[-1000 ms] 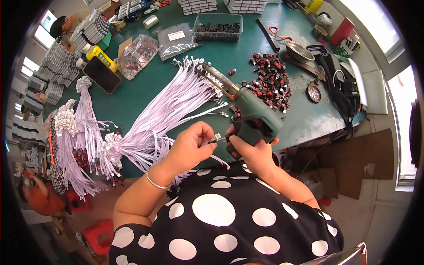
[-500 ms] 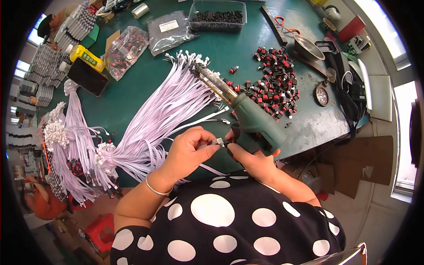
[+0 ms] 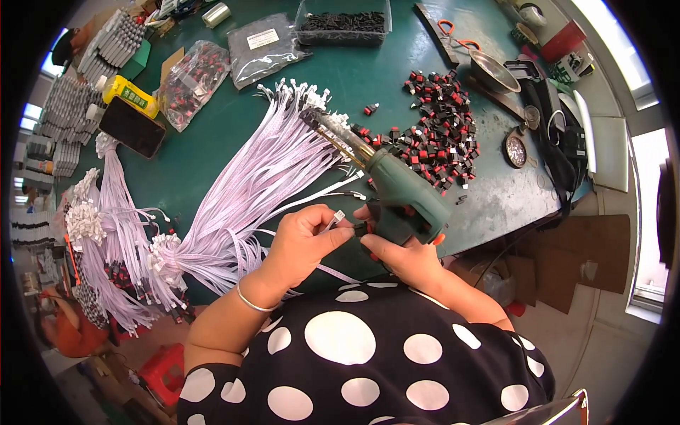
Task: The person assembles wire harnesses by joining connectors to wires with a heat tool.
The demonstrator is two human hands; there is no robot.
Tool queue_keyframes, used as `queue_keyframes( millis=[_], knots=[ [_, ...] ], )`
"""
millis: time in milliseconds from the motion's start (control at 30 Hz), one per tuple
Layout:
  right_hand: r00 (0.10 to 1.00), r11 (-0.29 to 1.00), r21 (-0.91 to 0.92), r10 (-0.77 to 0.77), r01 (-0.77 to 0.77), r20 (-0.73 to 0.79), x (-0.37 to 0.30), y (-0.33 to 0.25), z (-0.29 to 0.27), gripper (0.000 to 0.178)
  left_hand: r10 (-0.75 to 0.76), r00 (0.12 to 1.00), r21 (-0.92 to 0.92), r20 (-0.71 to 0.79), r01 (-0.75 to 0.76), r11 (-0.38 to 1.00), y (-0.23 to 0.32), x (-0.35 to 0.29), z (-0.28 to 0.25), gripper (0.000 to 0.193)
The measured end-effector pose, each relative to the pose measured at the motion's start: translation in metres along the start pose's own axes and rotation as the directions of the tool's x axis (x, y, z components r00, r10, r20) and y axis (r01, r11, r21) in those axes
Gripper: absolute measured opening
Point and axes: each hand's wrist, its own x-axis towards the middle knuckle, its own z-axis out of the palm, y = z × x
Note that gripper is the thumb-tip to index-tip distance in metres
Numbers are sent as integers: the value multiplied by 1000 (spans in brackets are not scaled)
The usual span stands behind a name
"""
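My left hand is closed, pinching a small white connector that sticks up tilted between thumb and forefinger. My right hand is wrapped at the handle of a green gun-shaped tool. Its metal barrel and a thin brass-coloured rod point to the far left, over the bundle of white ribbon cables. Between my two thumbs sits a small black piece, partly hidden by the fingers. Just beyond my hands lie a few loose cable ends with white plugs.
A pile of red-and-black switch-like parts lies right of the barrel. Farther back stand a clear tub of small black pieces and grey bag. A phone, yellow bottle and more cable bundles are left; a metal bowl is right.
The white connector has moved up and left and tilts away from the black piece. Hands and green tool have shifted only slightly; the whole view has moved a little.
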Motion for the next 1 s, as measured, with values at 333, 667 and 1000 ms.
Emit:
queue_keyframes(
  millis=[333, 667, 1000],
  knots=[
    [977, 978, -45, -204, 202, -67, 3, 12, -8, 27, -174, 956, -504, 238, 274, 819, 10, 0, -9, 17],
    [997, 997, 73, 24, -18, -77, 4, 0, -10, 22, -177, 952, -253, 252, 241, 937, 17, 3, -3, 6],
    [999, 995, 97, 26, -23, -37, 5, -2, -8, 24, -151, 956, -331, 252, 232, 914, 18, 4, 3, 6]
  ],
)
